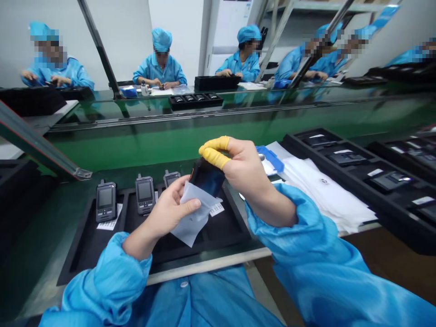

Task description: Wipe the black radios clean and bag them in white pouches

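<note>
My right hand (pixel 243 170), with yellow finger cots on two fingertips, grips a dark handheld device (pixel 207 176) from above. The device's lower end sits in the mouth of a small clear plastic bag (pixel 192 213). My left hand (pixel 168 209) pinches that bag at its upper edge, thumb on top. Both hands are held above a black foam tray (pixel 85 240) in front of me. Three similar devices stand upright in the tray: one at the left (pixel 106 200), one in the middle (pixel 145 194) and one behind my left hand (pixel 170 177). White labels lie beside them.
A stack of white bags (pixel 327 195) and a blue item (pixel 270 159) lie to my right. Long black trays with parts (pixel 361 168) run along the right. A green conveyor (pixel 204 131) carries another tray (pixel 194 101). Several people in blue coats sit across it.
</note>
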